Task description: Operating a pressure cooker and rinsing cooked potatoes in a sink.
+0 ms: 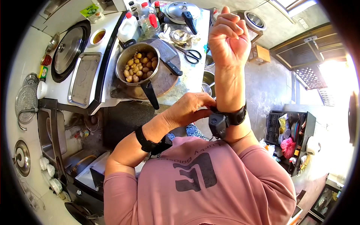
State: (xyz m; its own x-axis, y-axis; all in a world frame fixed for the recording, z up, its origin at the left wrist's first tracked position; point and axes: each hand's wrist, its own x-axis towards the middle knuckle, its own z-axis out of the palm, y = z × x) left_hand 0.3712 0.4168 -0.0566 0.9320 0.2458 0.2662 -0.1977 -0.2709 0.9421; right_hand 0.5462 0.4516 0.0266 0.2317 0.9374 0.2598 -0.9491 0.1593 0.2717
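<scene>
My left hand [191,108] reaches across in front of my chest, its thumb and fingers pinching the black strap [238,116] around my right forearm. A dark box-shaped device [218,125] sits on that strap, just below the left fingertips. My right hand [231,39] is raised, palm towards me, with fingers loosely curled and nothing in them. Ahead to the left stands a metal pressure-cooker pot [120,63] holding many small potatoes [139,67]. It rests on a round wooden chopping board [170,80], beside a black-handled cleaver [166,52].
Black-handled scissors [192,56] lie right of the board. Behind are a pressure-cooker lid [175,12], a white jug [128,29] and bottles. At left, a metal tray [84,80] and a lidded wok [70,50] occupy the stove counter. A black shelf rack [305,123] stands at right.
</scene>
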